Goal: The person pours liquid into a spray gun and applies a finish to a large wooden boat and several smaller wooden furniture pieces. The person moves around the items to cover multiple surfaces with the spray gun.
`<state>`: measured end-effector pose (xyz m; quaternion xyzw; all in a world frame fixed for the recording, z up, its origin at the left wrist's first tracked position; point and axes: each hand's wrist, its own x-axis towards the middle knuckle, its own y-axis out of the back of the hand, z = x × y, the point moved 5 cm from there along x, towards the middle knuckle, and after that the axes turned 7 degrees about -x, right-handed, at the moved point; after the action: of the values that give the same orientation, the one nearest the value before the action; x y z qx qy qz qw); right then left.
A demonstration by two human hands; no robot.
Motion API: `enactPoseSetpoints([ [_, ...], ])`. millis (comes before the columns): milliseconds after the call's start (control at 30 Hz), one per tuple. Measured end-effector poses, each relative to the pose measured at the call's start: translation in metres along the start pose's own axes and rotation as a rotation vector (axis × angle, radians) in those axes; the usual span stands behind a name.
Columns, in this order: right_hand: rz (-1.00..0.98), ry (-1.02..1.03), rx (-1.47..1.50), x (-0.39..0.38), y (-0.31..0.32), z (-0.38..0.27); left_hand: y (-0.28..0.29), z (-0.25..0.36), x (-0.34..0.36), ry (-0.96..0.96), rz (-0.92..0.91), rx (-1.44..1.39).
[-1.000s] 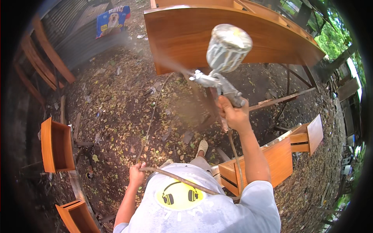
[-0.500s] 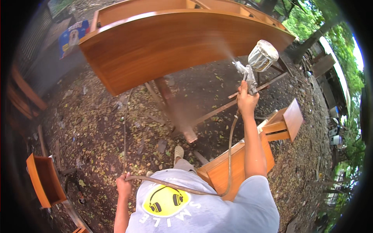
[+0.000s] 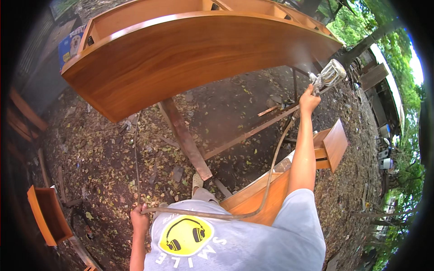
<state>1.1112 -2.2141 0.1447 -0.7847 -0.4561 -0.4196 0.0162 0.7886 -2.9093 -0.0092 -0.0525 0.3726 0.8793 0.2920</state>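
Observation:
My right hand [image 3: 309, 102] is wrapped round the grip of a spray gun [image 3: 319, 83], a metal one with a paint-streaked cup [image 3: 333, 73] tilted to the right. Fine mist leaves its nozzle toward the right end of a long, glossy brown wooden panel [image 3: 194, 58], part of a large furniture piece with open compartments on top. Low on the left, my left hand [image 3: 139, 217] grips the brown air hose [image 3: 203, 215]. From there the hose crosses my shirt and climbs beside my right forearm to the gun.
Wooden legs and a beam [image 3: 185, 140] prop the big piece above leaf-strewn ground. Wooden drawers stand close by: one [image 3: 47, 214] at the left, another [image 3: 332, 145] at the right, with a larger panel [image 3: 257, 196] beside my right arm. A blue printed sheet [image 3: 71, 47] is behind the panel's left end.
My right hand has carried the spray gun rightward and slightly up, toward the panel's right end. The hose followed. My left hand shifted slightly left, still on the hose.

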Motion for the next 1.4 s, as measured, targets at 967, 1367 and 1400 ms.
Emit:
enactPoseSetpoints([
  [967,-0.98,-0.262,0.852,-0.385,0.106,-0.32,0.09,-0.122,-0.05,-0.007,-0.066,0.054],
  [1367,-0.822,-0.222,0.702,-0.334,0.062,-0.268,0.07,-0.103,-0.041,0.03,-0.006,-0.019],
  [1400,-0.749,-0.19,0.648,-0.318,0.059,-0.245,0.065,-0.098,-0.037,0.032,-0.006,-0.021],
])
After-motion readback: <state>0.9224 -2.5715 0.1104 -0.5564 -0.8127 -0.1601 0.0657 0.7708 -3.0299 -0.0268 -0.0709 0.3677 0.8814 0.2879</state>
